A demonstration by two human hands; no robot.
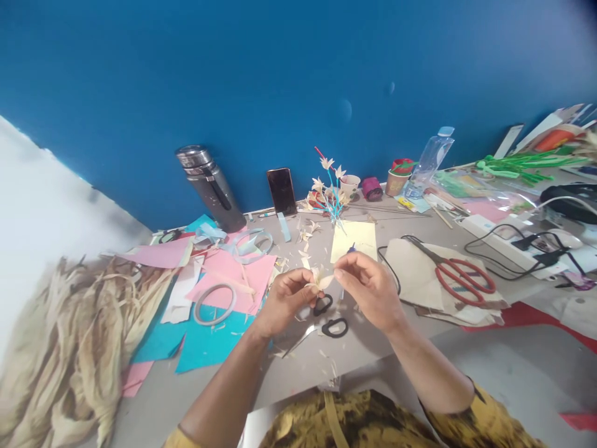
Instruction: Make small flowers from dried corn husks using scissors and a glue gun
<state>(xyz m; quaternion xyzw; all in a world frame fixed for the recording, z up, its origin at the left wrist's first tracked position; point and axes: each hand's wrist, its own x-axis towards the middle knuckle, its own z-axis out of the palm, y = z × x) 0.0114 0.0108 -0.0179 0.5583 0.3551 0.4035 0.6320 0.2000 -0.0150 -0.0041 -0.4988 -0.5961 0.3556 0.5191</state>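
I find the left hand (285, 297) closed in a pinch on a pale flower (321, 280), thumb and fingers gathered at its base. The flower is held above the table (301, 378), on the right side of that grip, with its petals fanned toward the far side and the right. Its longest petal runs roughly left to right, its tip pointing at the right hand (373, 289). The thumb and forefinger of the right hand are brought narrowly together at that tip; I cannot tell whether they pinch the petal or stop just beside it. The left hand is the nearer to the flower's base, the right to the petal tip. Below the hands I note small scissors (335, 328) lying on the table, black handles to the right and far side, blades toward the near left. Yellow paper (361, 235) lies beyond the right fingertips, and a cluster of similar flowers on blue stems (333, 198) stands on its far side. Red-handled scissors (466, 286) rest on beige sheets (407, 274) at the right. Dried husks (88, 354) are piled at the left, with pink paper (256, 274) between them and the left hand.
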